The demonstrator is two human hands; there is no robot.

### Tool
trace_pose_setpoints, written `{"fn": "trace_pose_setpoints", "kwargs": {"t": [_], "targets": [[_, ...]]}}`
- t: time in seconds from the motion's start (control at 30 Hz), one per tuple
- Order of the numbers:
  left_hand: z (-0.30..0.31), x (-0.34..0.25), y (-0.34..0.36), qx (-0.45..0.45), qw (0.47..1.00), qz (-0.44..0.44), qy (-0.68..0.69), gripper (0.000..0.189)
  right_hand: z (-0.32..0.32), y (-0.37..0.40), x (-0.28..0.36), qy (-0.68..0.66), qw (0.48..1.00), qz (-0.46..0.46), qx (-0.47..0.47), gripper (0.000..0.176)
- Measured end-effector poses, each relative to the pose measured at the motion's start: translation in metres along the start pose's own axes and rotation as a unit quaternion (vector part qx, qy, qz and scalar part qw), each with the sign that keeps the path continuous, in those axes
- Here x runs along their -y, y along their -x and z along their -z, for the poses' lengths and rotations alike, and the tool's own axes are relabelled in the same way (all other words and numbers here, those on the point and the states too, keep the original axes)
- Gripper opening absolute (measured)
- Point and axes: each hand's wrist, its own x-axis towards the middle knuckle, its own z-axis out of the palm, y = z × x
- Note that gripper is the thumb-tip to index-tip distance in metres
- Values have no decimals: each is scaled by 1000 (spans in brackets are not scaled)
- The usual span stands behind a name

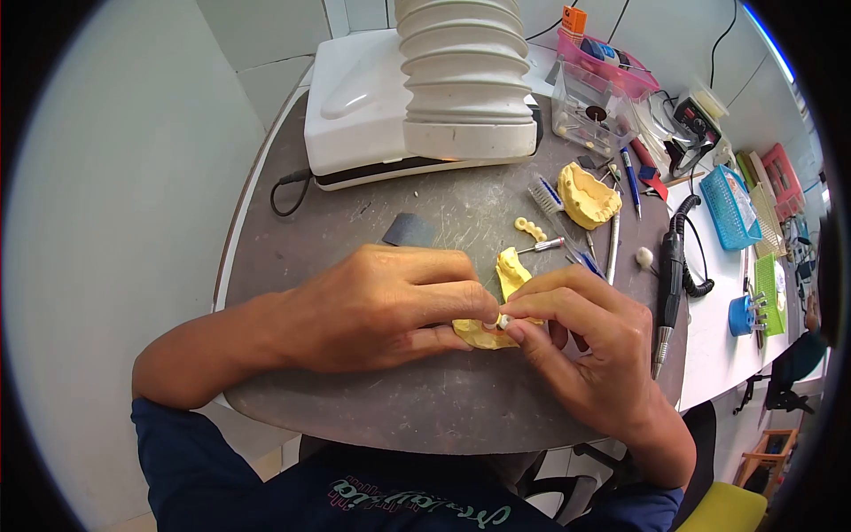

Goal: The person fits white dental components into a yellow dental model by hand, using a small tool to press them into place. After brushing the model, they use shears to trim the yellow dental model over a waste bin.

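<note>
A yellow dental model (511, 274) lies on the grey table, partly covered by both hands. My left hand (390, 306) rests over its left side, fingers closed together, the fingertips on the model. My right hand (585, 328) pinches a small whitish tooth piece (504, 322) between thumb and forefinger, right at the model. The fingertips of both hands nearly meet there. Just behind the model are a small yellow bridge of teeth (530, 229) and a metal screwdriver-like tool (542, 246).
A white machine with a ribbed hose (465, 80) stands at the back. Behind right are a second yellow dental model (588, 197), a brush (545, 194) and a clear box (585, 111). A black handpiece (667, 293) lies at the right; a dark sanding sheet (409, 230) lies behind my left hand.
</note>
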Motion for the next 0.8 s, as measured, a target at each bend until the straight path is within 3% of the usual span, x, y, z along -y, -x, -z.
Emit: {"fn": "trace_pose_setpoints", "kwargs": {"t": [0.33,0.37,0.43,0.5,0.8], "targets": [[1,-2,-1,1,1000,8,25,32,2,1,1,66,997,37,19,16],[1,-3,-1,0,1000,7,24,32,6,0,4,56,998,30,11,23],[2,-3,-2,-38,988,88,125,35,9,0,4,47,998,28,4,30],[3,1,-2,-46,983,92,149,37,8,1,1,39,999,30,-14,43],[4,0,-3,-42,974,112,190,39,0,1,-7,60,996,58,-27,38]]}}
